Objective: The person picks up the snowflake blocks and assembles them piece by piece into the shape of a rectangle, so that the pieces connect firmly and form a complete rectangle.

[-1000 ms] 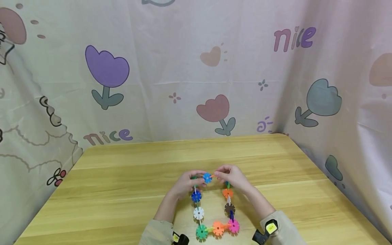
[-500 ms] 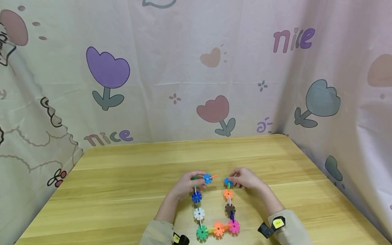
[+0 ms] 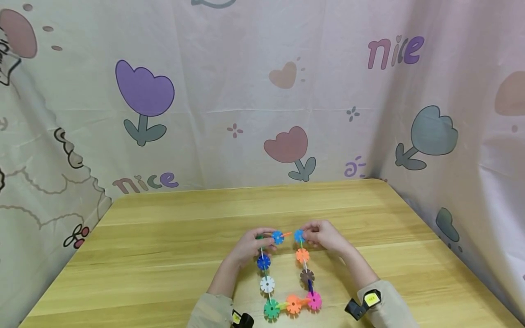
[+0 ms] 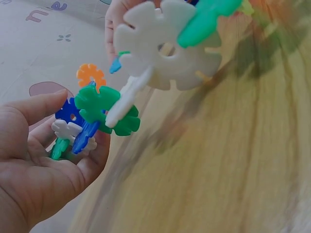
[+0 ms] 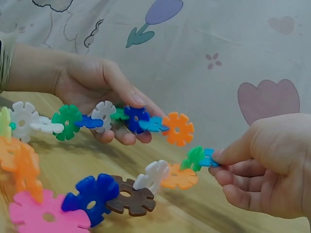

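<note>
Interlocking plastic snowflake discs form one bent chain with a gap between its two ends. My left hand (image 3: 248,247) holds one end part, thumb above and fingers beneath a dark blue disc (image 5: 132,114). Past that grip sit a light blue disc (image 3: 277,237) and an orange end disc (image 5: 185,131). At the other end, my right hand (image 3: 326,237) pinches a light blue disc (image 5: 208,158) between thumb and forefinger. The orange end disc and this pinched disc are close but apart. In the left wrist view, a white disc (image 4: 141,43) looms large in front.
The chain's near side has a green disc (image 3: 271,314), an orange disc (image 3: 293,310) and a pink disc (image 3: 314,306). A brown disc (image 3: 303,277) is on its right side. Below is the wooden table (image 3: 164,255), with a printed curtain (image 3: 221,150) behind.
My right hand let go of the orange end disc, moved right and took the chain's other end by its light blue disc. That end has since shifted up and left. My left hand kept its hold.
</note>
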The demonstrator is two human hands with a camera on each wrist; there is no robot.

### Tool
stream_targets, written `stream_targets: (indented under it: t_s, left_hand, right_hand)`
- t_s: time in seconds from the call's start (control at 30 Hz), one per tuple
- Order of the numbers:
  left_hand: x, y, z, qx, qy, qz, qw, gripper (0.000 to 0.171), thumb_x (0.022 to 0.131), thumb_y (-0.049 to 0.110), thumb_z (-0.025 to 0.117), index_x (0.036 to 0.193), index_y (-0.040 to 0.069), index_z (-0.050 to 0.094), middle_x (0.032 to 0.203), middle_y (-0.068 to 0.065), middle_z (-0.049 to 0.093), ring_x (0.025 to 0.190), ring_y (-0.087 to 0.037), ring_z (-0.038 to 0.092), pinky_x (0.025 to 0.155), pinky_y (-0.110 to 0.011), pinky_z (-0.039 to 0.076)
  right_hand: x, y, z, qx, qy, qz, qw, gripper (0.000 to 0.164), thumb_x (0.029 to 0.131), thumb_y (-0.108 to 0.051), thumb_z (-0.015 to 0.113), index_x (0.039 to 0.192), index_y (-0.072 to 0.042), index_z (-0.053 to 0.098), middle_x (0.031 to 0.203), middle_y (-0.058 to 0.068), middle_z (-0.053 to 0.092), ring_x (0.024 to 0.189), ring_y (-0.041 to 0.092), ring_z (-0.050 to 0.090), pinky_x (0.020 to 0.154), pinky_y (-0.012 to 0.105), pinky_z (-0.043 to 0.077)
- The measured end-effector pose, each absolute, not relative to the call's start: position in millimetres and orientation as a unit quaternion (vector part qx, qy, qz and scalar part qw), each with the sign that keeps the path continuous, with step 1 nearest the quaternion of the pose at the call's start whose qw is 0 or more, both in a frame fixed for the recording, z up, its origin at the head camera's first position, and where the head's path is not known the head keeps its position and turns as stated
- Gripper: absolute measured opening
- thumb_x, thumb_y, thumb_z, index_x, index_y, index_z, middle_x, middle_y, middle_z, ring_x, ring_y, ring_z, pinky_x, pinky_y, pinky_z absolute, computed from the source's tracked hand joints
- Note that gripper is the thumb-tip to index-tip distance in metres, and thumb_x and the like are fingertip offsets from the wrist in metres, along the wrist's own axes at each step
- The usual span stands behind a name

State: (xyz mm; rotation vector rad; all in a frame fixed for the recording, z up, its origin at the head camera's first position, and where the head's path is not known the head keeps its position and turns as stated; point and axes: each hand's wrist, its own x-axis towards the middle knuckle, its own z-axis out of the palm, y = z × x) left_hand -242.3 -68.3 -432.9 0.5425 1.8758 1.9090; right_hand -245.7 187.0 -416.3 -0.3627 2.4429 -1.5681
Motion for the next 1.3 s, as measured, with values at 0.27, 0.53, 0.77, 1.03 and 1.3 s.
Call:
stream_targets:
  t_s: [0.27, 0.53, 0.77, 1.03, 1.3]
  left_hand:
    - [-242.7, -67.8, -433.8, 0.189, 0.677, 0.683, 0.199, 0.035, 0.093, 0.01, 0.054, 0.125, -0.006, 0.051, 0.099, -0.009, 0.063, 0.085, -0.027, 0.064, 0.072, -0.038, 0.054]
    - [-241.4, -67.4, -431.9, 0.175, 0.674, 0.688, 0.205, 0.037, 0.093, 0.01, 0.056, 0.126, -0.005, 0.051, 0.096, -0.012, 0.063, 0.083, -0.022, 0.064, 0.073, -0.038, 0.054]
    - [-241.2, -68.0, -429.9, 0.177, 0.675, 0.686, 0.207, 0.036, 0.092, 0.009, 0.056, 0.125, -0.007, 0.051, 0.095, -0.024, 0.064, 0.079, -0.022, 0.063, 0.075, -0.039, 0.053]
    - [-240.1, -70.7, -426.9, 0.178, 0.673, 0.687, 0.208, 0.037, 0.093, 0.009, 0.056, 0.124, -0.008, 0.05, 0.096, -0.023, 0.063, 0.082, -0.022, 0.062, 0.075, -0.036, 0.053]
    - [-241.5, -70.4, -428.0, 0.181, 0.673, 0.685, 0.213, 0.035, 0.093, 0.008, 0.055, 0.124, -0.008, 0.05, 0.097, -0.021, 0.062, 0.082, -0.02, 0.061, 0.074, -0.034, 0.053]
  right_hand:
    - [-243.6, 182.8, -412.0, -0.123, 0.828, -0.542, 0.081, 0.024, 0.088, -0.007, 0.061, 0.109, 0.006, 0.061, 0.081, 0.006, 0.06, 0.071, 0.023, 0.058, 0.061, 0.032, 0.052]
    - [-241.9, 178.6, -411.1, -0.135, 0.816, -0.557, 0.074, 0.023, 0.086, -0.004, 0.061, 0.106, 0.008, 0.06, 0.08, 0.007, 0.062, 0.07, 0.026, 0.058, 0.062, 0.034, 0.054]
    - [-244.1, 174.2, -416.7, -0.15, 0.812, -0.562, 0.054, 0.022, 0.085, 0.001, 0.061, 0.104, 0.013, 0.059, 0.08, 0.011, 0.064, 0.067, 0.024, 0.061, 0.062, 0.033, 0.055]
    - [-244.1, 168.7, -418.3, -0.153, 0.801, -0.577, 0.044, 0.019, 0.084, 0.006, 0.059, 0.101, 0.015, 0.059, 0.076, 0.009, 0.062, 0.062, 0.018, 0.058, 0.06, 0.033, 0.055]
    - [-243.4, 167.6, -419.8, -0.154, 0.787, -0.596, 0.042, 0.017, 0.084, 0.008, 0.058, 0.099, 0.016, 0.059, 0.074, 0.008, 0.061, 0.061, 0.016, 0.057, 0.06, 0.036, 0.055]
